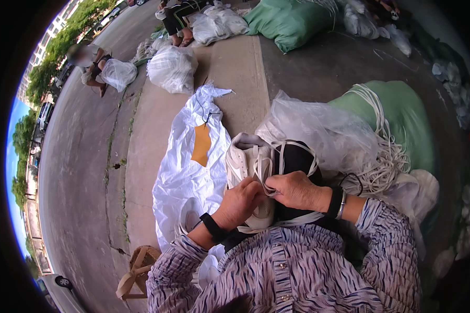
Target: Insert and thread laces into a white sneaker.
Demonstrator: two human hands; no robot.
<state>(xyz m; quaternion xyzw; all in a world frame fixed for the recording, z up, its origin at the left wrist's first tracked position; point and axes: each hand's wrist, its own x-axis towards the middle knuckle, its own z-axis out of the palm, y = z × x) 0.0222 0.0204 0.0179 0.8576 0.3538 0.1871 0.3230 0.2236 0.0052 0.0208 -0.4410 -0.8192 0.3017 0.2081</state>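
A pale beige sneaker (pixel 237 163) rests on my lap over dark cloth, its opening pointing away from me. Across its front, a white shoelace (pixel 267 183) runs between my hands. My left hand (pixel 239 203) is closed in a pinch at the shoe's left side, its fingertips on the lace. From the right, my right hand (pixel 300 191) pinches the lace between thumb and forefinger. A loop of lace curves over the dark cloth just beyond that hand. Part of the toe is hidden beneath my fingers.
Left of my lap lies a white plastic sack (pixel 180 172) with an orange-brown piece (pixel 201 146) on it. At right, a bundle of white laces (pixel 384 167) hangs beside a green sack (pixel 407 122) and clear plastic bags (pixel 324 125). A person (pixel 91 68) sits farther off among bags.
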